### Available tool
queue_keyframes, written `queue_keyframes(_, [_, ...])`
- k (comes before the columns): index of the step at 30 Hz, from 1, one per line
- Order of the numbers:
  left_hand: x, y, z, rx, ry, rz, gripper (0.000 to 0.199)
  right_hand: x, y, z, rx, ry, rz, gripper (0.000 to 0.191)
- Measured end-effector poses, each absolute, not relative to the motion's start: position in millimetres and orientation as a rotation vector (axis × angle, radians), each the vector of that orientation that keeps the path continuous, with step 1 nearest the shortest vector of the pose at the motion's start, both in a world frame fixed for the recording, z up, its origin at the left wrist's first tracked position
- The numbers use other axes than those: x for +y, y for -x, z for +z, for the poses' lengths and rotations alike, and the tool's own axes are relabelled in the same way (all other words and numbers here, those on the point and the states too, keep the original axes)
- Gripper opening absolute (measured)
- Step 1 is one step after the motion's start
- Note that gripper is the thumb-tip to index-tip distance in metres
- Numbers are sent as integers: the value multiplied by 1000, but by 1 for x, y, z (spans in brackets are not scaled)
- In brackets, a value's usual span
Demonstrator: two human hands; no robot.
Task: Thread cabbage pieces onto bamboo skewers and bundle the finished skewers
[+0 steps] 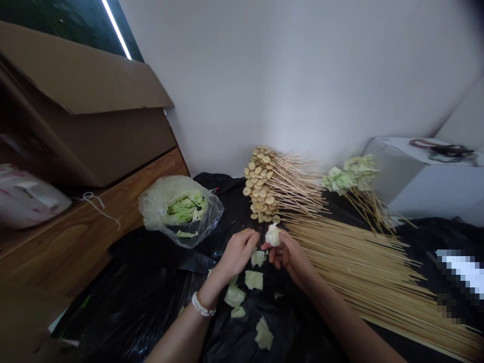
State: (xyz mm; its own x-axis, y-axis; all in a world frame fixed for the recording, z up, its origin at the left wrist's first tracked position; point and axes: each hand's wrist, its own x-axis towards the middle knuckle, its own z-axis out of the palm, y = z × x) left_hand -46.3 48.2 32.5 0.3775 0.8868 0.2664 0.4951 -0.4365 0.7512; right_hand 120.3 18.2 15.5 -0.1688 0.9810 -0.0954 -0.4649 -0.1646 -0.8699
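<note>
My right hand (289,256) pinches a bunched piece of pale cabbage leaf (273,235) between thumb and fingers. Close by on its left, my left hand (241,250) has its fingers drawn together; whatever they may hold is hidden. A beaded bracelet (203,305) circles the left wrist. Loose cabbage pieces (253,280) lie below both hands on black plastic sheeting (298,327). Long thin wooden skewers (363,262) are spread in a wide layer beside my right forearm.
Skewers tipped with round pale slices (260,184) are piled by the wall. Skewered cabbage (353,174) lies farther right, near a white box (412,166). A clear plastic bag (151,201) holds more leaves (185,207). At left, a cardboard box (109,141) stands on a wooden surface (102,214).
</note>
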Motion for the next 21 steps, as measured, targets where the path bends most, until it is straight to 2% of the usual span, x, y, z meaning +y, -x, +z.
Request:
queue_keyframes(3, [43, 45, 34, 1208, -2093, 891, 25, 17, -116, 11, -935, 957, 1522, 56])
queue_keyframes(6, [39, 43, 33, 1204, -2125, 811, 43, 17, -112, 5, -1029, 1025, 1478, 63])
queue_keyframes(12, [35, 38, 36, 1111, -2172, 828, 43, 15, -113, 3, -1162, 1088, 1372, 58])
queue_keyframes(21, [33, 35, 34, 1050, -2229, 857, 28, 11, -114, 14, -1079, 1057, 1463, 59])
